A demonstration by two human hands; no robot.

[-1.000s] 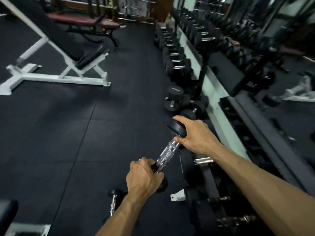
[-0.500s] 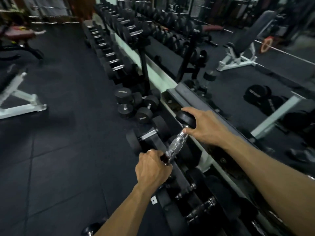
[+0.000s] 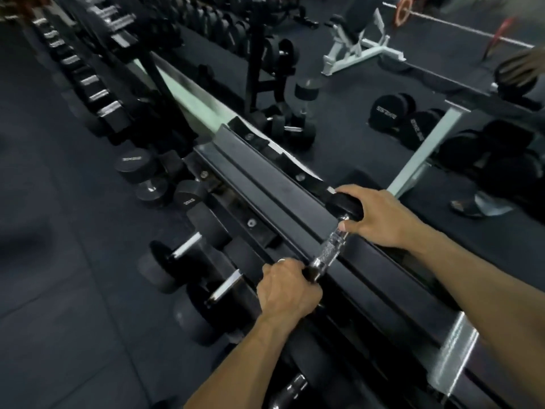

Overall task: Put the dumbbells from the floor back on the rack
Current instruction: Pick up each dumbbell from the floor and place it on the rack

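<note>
Bare forearms, no sleeves in view; a ring on the left hand [image 3: 287,290].

Black rack [image 3: 274,184]: top tier bare; lower tier holds dumbbells [image 3: 188,249]. More dumbbells [image 3: 138,169] stand on floor [image 3: 59,276] beside it.

The left hand [image 3: 287,286] covers the near head of the dumbbell [image 3: 328,250]; the right hand [image 3: 380,215] hides part of the far head. Left of the hands, the far rack [image 3: 88,69] is blurred.
</note>
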